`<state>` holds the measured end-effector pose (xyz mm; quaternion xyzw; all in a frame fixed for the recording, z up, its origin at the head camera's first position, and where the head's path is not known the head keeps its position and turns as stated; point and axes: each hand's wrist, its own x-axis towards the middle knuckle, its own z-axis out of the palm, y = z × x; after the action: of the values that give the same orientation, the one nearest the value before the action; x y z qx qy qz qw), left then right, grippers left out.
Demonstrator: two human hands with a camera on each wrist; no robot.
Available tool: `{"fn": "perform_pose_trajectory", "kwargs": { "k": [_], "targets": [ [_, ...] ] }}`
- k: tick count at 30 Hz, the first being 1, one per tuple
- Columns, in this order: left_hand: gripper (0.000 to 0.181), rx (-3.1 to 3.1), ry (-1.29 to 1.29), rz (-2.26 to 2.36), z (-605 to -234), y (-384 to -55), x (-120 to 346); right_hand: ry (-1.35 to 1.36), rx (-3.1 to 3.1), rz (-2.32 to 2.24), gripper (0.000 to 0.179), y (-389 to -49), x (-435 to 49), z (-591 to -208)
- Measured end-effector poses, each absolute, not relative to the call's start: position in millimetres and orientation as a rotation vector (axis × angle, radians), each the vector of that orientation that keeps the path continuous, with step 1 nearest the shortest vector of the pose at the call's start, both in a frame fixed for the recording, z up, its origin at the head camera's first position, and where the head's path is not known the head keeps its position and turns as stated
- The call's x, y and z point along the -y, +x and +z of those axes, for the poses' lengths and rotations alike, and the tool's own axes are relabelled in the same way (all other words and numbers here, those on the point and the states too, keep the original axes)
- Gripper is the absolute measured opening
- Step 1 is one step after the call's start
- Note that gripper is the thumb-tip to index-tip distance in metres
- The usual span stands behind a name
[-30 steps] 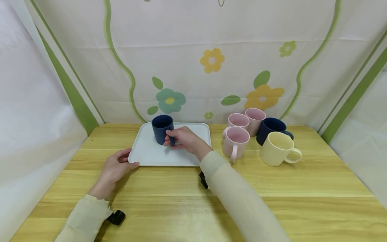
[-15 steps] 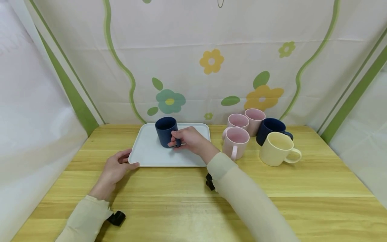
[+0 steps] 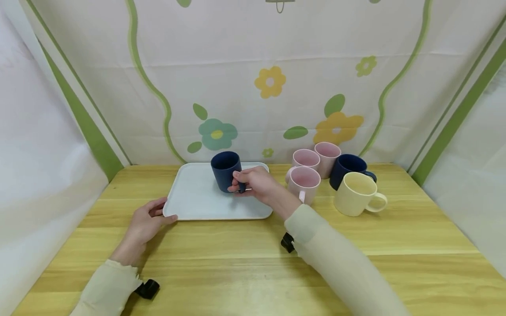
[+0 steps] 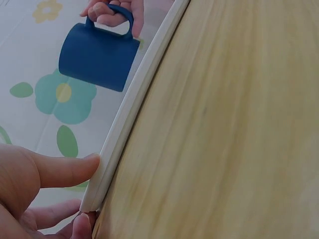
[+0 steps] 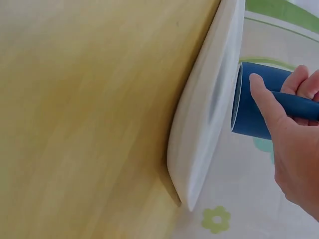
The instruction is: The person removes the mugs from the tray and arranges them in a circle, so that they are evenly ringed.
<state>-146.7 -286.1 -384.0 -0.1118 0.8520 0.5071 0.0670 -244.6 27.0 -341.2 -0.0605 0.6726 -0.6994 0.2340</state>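
Observation:
A navy mug (image 3: 226,172) is upright over the middle of the white tray (image 3: 197,202); whether its base touches the tray I cannot tell. My right hand (image 3: 258,184) holds the mug by its handle, which points toward the front right. In the right wrist view the curled fingers pass through the navy handle (image 5: 296,105). At the tray's front left corner my left hand (image 3: 144,224) holds the edge. The left wrist view has its thumb (image 4: 75,170) against the tray rim (image 4: 112,144), with other fingers around the corner.
Right of the tray stand several mugs: pink ones (image 3: 303,186), a second navy mug (image 3: 348,169) and a cream mug (image 3: 354,197). The nearest pink mug is close to my right forearm. A flowered curtain (image 3: 237,101) hangs behind the wooden table (image 3: 221,263).
My right hand has moved the navy mug rightward over the tray, from its left part to about the middle. My left hand keeps its hold on the corner. The head view has shifted slightly.

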Motion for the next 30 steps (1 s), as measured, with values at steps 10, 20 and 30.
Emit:
{"fn": "perform_pose_trajectory", "kwargs": {
  "k": [10, 20, 30],
  "targets": [
    [0.084, -2.576, -0.319, 1.511, -386, -147, 288, -0.26, -1.838, -1.967, 0.028, -212, -35, -324],
    [0.084, -2.57, -0.323, 1.503, -382, -146, 288, -0.377, -1.806, -1.999, 0.027, -187, -52, -316],
    [0.085, -2.556, -0.334, 1.509, -382, -145, 288, -0.394, -1.821, -2.099, 0.031, -173, -82, -310]
  ]
}}
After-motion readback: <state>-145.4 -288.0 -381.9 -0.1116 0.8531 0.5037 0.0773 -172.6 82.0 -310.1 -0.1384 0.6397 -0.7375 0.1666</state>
